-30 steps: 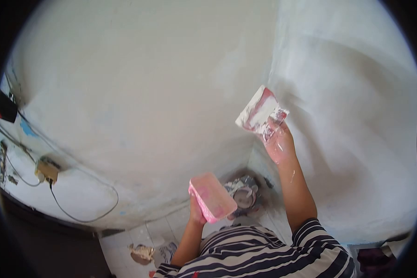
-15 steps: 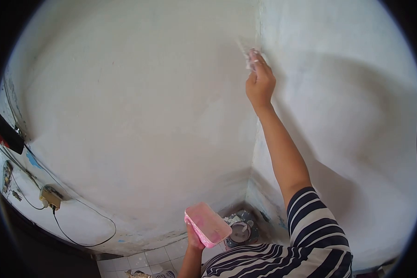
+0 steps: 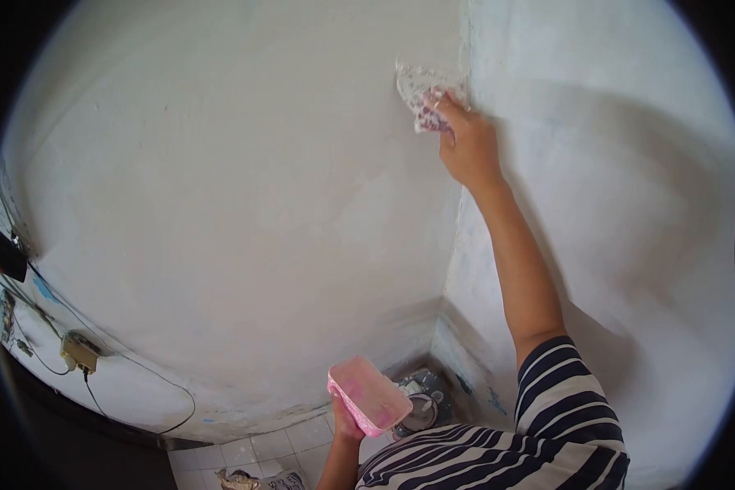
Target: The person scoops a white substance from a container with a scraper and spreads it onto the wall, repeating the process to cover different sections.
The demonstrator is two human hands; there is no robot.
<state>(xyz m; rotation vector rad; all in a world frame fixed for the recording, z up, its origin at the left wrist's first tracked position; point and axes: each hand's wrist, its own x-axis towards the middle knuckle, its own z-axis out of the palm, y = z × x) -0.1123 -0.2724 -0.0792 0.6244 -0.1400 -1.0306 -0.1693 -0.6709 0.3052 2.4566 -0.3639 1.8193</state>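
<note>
My right hand [image 3: 468, 139] is raised to the wall close to the corner, fingers closed around a putty-smeared scraper [image 3: 416, 82]. The scraper's broad blade lies against the grey-white wall [image 3: 302, 163], its right side near the corner line. Whitish putty clings to the blade and to my fingers. Low in the view, my left hand [image 3: 345, 422] grips a pink plastic tub [image 3: 371, 395] by its side. A pinkish-white smear covers the inside of the tub.
A stained bucket [image 3: 420, 411] stands in the corner behind the tub. White floor tiles [image 3: 271, 443] run along the wall's foot, with a crumpled bag [image 3: 286, 480] on them. At the left, a socket box [image 3: 79, 353] with dangling cables hangs on the wall.
The scraper has turned so its blade face now shows broadly against the wall. My right hand sits slightly further right and lower; the tub has barely moved.
</note>
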